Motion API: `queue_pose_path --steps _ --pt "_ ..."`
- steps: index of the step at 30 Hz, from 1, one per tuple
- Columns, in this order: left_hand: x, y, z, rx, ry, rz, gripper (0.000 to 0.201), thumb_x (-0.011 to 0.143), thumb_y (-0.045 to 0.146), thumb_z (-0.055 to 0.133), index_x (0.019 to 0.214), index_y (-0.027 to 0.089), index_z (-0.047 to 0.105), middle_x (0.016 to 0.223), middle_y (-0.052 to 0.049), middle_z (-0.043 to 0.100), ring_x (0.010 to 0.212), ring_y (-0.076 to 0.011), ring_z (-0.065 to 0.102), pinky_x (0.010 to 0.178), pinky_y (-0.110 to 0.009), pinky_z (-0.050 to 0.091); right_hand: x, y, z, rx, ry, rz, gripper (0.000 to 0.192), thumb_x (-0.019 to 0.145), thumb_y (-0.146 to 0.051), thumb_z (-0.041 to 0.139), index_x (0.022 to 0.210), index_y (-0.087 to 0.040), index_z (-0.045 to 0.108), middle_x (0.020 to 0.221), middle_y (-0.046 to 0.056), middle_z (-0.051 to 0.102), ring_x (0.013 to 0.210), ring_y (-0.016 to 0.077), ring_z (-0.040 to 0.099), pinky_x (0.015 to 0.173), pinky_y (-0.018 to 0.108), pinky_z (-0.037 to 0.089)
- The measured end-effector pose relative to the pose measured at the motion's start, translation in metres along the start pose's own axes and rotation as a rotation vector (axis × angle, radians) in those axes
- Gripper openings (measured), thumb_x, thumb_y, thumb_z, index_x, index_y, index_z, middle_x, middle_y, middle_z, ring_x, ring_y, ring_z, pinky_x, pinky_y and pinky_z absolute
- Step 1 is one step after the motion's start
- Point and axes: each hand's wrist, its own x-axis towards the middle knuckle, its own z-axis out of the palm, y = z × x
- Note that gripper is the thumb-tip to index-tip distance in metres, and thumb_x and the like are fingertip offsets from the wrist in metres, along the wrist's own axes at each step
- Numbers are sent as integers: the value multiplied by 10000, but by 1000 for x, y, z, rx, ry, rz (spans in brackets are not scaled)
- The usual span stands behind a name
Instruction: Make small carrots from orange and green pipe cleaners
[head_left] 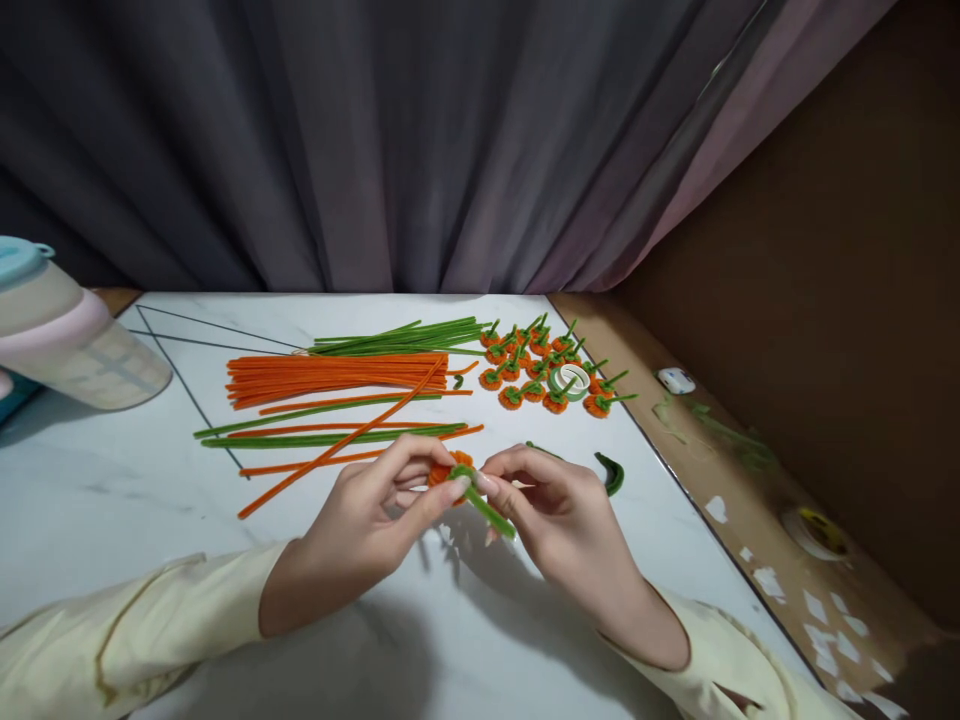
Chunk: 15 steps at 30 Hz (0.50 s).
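While both hands hover low over the white marble-patterned worktop [112, 500], the left hand [367, 525] pinches a small coiled orange pipe-cleaner disc [448, 468] between thumb and forefinger, near the middle of the worktop's front half. The right hand [559, 515] meets it from the other side, its fingertips pressed together on a short fuzzy green pipe-cleaner stem [484, 508] that slants down and away from the disc. Both wrists wear pale cream sleeves.

Behind the hands lies a bundle of long straight orange pipe cleaners [337, 375], with a bundle of long green pipe cleaners [397, 338] just beyond it and a few loose ones of both colours nearer. To the right sits a cluster of finished orange discs with green stems [547, 365], around a roll of green tape [571, 380]. A curved green offcut [611, 472] lies just beside the right hand. A pastel lidded plastic jug [67, 335] stands at far left.
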Motion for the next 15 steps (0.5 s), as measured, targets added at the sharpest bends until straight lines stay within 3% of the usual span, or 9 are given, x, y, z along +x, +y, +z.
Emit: queue_pose_path --steps 9,15 --pt "-4 -1 1 121 67 139 47 850 182 532 881 196 565 775 12 681 688 -103 656 624 -145 510 2 -3 -2 5 -18 -18 173 844 -257 575 714 -150 615 631 9 596 450 92 546 450 200 471" --pt "-5 -5 -1 353 35 362 106 860 108 508 881 193 566 750 21 677 616 -81 610 595 -123 477 6 -8 -9 -363 -122 -236 183 757 -27 474 665 -159 562 580 -7 561 502 92 488 487 196 368"
